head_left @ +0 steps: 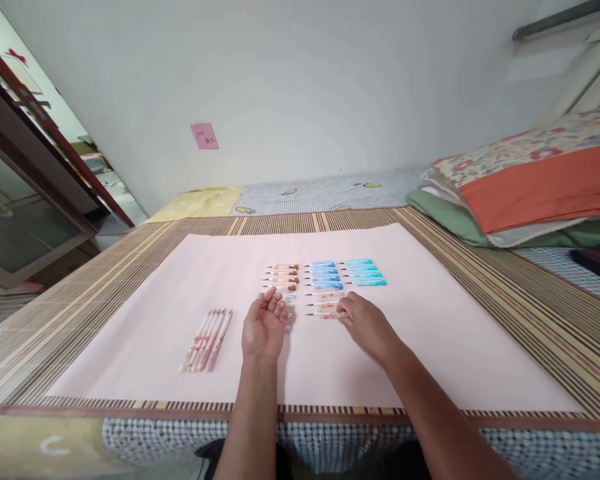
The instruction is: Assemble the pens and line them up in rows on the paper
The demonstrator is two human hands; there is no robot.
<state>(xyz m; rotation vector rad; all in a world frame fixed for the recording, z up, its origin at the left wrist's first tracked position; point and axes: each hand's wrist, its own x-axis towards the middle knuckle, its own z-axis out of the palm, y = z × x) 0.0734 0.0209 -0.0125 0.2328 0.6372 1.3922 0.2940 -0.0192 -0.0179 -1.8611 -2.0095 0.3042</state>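
left hand lies palm up on the pink sheet, fingers loosely curled, nothing seen in it; recorded as open. its fingertips sit just beside a few pale, clear-bodied pens below the orange-brown pens. right hand is palm down with its fingertips on the right ends of the pink pens, the lowest rows of the middle column. whether the fingers pinch a pen or only rest on it cannot be told, as the hand covers the contact. above the pink pens lie the blue pens, and to their right the teal pens, all crosswise, parallel and grouped by colour. a separate bundle of pink-patterned pens lies lengthwise, well apart to the left of the left hand. judgement: the work in hand is the setting or squaring of the pink pens under the blue group, with the row looking less even than those above. a further move here calls for a light touch on one barrel, kept parallel to its neighbours, so the close-packed rows are not nudged. the sheet rests on a striped mat; folded pillows lie at the far right.
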